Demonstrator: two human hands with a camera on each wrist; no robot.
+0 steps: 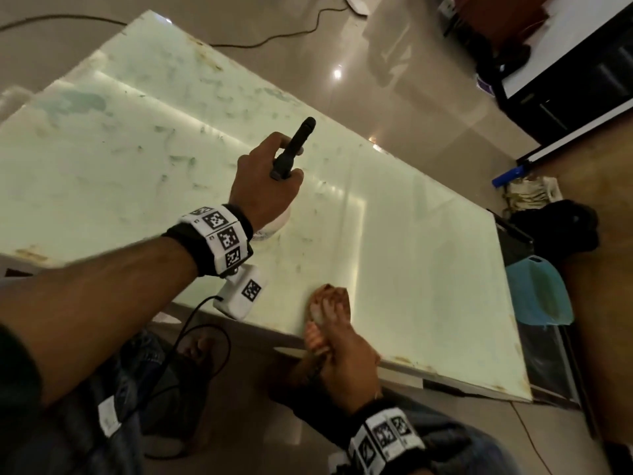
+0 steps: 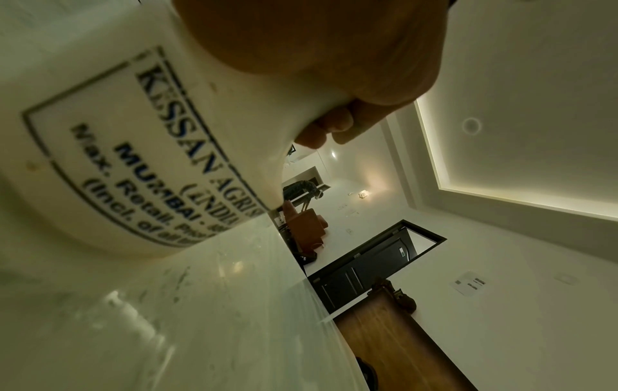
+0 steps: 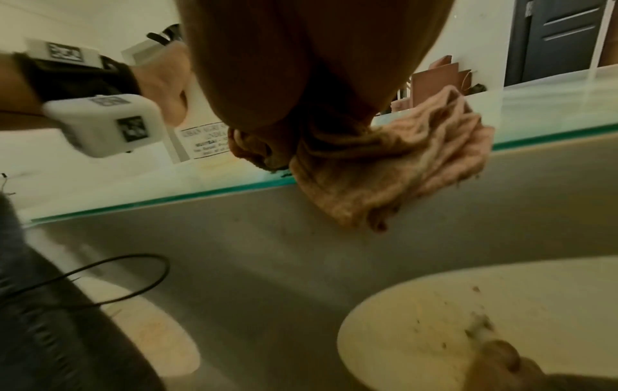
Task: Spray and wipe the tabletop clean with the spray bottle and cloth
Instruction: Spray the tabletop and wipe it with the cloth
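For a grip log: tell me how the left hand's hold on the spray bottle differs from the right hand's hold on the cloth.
The left hand wraps the black-nozzled white plastic spray bottle, standing mid-table; the right hand bunches the pinkish towelling cloth at the pale green glass tabletop's near edge, partly overhanging it. Both hands grip firmly.

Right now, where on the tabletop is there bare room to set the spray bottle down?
The tabletop is bare to the right of the left hand and spray bottle, beyond the cloth that the right hand grips at the near edge. The smeared far-left stretch is also bare. It is crowded only around the bottle and cloth.
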